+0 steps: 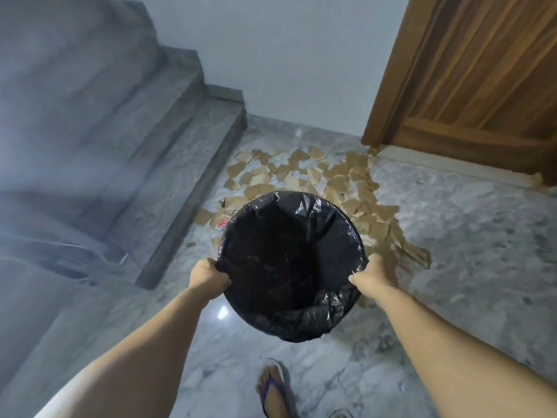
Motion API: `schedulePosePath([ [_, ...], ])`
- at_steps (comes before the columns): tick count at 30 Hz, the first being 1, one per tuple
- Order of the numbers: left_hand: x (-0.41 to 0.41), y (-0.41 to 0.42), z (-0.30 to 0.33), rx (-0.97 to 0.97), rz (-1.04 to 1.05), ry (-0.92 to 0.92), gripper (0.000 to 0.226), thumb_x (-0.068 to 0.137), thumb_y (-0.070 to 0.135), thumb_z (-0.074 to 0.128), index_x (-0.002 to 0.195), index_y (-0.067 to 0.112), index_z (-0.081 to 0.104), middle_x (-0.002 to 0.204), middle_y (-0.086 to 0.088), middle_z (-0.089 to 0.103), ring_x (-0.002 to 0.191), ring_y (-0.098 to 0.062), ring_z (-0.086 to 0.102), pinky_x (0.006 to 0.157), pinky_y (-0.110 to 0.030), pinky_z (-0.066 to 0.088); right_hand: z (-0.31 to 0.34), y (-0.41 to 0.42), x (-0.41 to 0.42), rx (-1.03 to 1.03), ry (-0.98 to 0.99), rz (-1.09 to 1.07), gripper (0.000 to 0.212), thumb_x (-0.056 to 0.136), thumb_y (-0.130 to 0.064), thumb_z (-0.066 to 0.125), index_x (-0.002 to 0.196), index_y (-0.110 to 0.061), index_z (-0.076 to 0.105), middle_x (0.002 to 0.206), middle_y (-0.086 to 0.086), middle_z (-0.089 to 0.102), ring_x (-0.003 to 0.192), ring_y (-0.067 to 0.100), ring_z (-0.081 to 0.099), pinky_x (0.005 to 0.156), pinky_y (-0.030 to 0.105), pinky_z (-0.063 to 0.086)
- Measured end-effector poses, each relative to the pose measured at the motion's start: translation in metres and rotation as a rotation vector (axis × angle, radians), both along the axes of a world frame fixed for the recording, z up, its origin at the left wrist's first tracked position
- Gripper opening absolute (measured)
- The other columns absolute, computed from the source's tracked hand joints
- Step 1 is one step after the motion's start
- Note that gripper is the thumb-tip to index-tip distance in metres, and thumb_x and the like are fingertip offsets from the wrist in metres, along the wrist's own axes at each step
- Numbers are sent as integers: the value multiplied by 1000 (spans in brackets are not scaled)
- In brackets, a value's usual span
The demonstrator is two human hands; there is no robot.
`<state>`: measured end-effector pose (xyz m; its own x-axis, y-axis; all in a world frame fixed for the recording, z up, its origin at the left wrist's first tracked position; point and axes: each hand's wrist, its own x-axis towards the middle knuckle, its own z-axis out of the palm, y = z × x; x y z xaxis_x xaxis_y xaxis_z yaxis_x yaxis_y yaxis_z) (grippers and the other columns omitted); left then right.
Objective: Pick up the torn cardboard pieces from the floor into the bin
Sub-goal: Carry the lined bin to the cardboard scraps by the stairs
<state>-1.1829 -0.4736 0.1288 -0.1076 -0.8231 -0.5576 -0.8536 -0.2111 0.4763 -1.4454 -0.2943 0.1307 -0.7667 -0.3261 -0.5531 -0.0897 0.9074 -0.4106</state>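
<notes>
In the head view, over a marble floor [452,236], we hold the bin [289,312] out in front of us with both hands, its mouth tilted toward the camera. Our left hand [208,279] grips the rim on the left, fingers curled over the black liner [328,212]; our right hand [373,276] grips the opposite side, thumb hooked over the rim, fingers clamped on it too. Whether the bin's base touches the floor we cannot tell, since its body hides it.

The cardboard pieces [340,182] lie scattered on the floor just beyond the bin, in a band running from the foot of the stairs [180,176] on the left to the bottom corner of the door [482,86] on the right. Some pieces trail down along the bin's right side, close to our right hand. A few lie against the lowest step's edge, one with a red mark [223,223].

Bare floor opens to the right of the pile and in front of us. Our foot [272,387], in a sandal, stands on the floor below the bin.
</notes>
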Motion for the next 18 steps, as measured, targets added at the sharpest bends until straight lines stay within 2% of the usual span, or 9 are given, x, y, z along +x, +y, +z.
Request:
schedulePosePath([
  [2,15,-4,-18,9,41,-23,8,64,-2,63,62,5,60,61,-10,59,61,-30,60,55,-34,52,-19,-26,6,-38,-55,71,45,65,-21,80,102,-9,57,106,11,63,97,30,61,84,30,49],
  [4,33,-15,-41,12,96,-54,9,65,-2,61,62,6,60,59,-9,59,61,-28,57,53,-30,48,-37,-54,17,-48,-45,157,51,69,-17,81,112,-7,56,117,14,58,111,33,58,91,31,47],
  [5,41,-20,-52,14,122,-69,10,66,-2,61,63,7,60,59,-8,59,61,-28,57,53,-29,46,-46,-66,23,-43,-50,182,51,72,-15,81,114,-6,56,118,14,58,112,33,58,87,27,44],
  [7,59,-40,-88,8,178,-75,12,67,-2,61,63,8,60,59,-7,59,61,-27,55,51,-26,42,-85,-104,31,-54,-95,234,47,77,-6,79,117,1,54,116,14,58,103,28,57,79,24,38],
  [9,74,-58,-116,11,216,-86,11,68,-2,62,64,8,60,59,-8,59,59,-26,54,48,-26,41,-118,-139,42,-64,-127,275,47,77,-1,78,116,3,53,114,12,58,95,25,53,81,27,42],
  [11,92,-77,-144,3,265,-84,5,67,-3,63,67,2,64,59,-10,60,55,-26,55,49,-27,44,-151,-171,54,-68,-127,321,50,75,-5,81,116,1,54,118,14,60,101,28,58,90,33,48],
  [13,110,-95,-172,-24,306,-94,5,65,-2,63,68,0,66,59,-12,61,54,-27,56,52,-32,49,-179,-197,65,-51,-110,383,54,75,-13,82,120,-3,55,122,13,61,112,32,59,97,39,49],
  [15,125,-111,-199,-42,315,-135,3,65,0,64,68,0,65,58,-13,62,54,-28,55,52,-33,49,-206,-219,78,-41,-108,428,51,77,-18,81,121,-8,56,121,10,62,113,32,60,95,37,49],
  [18,142,-130,-232,-47,316,-187,8,69,-1,64,64,0,58,58,-14,57,54,-28,50,47,-30,38,-242,-244,95,-41,-73,483,44,74,-23,82,112,-14,61,114,7,68,105,30,64,89,35,53],
])
